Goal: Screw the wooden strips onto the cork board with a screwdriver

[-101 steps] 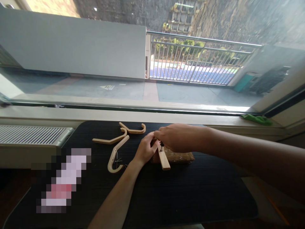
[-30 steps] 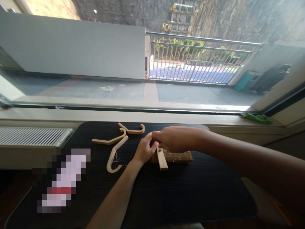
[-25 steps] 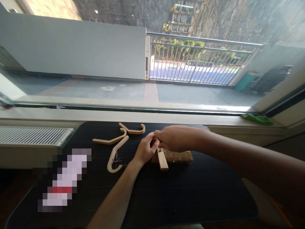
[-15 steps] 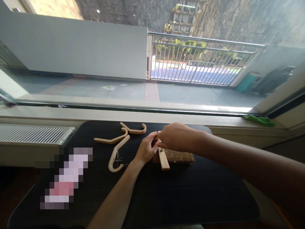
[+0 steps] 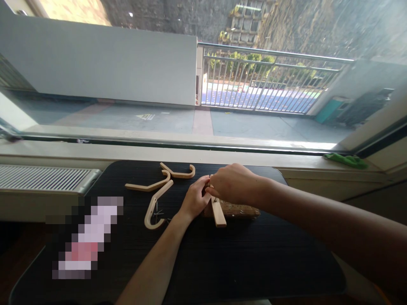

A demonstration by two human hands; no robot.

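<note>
A light wooden hook piece lies across a worn brown wooden block on the black table. A dark screw stands in the hook piece. My left hand is closed round the far part of this hook piece, its fingertips beside my right hand. My right hand forms a fist right above the same end; whatever it grips is hidden by the fingers. Left of my hands lie three more curved wooden hooks, with several thin screws by the nearest one.
A pixelated pale item is on the left of the black table. Beyond the table run a window sill and a large window. A radiator stands at the left, and a green cloth lies on the sill at the right.
My right wrist and forearm have dipped slightly, and the fist has turned a little over the hook piece. My left hand and the loose hooks keep their places.
</note>
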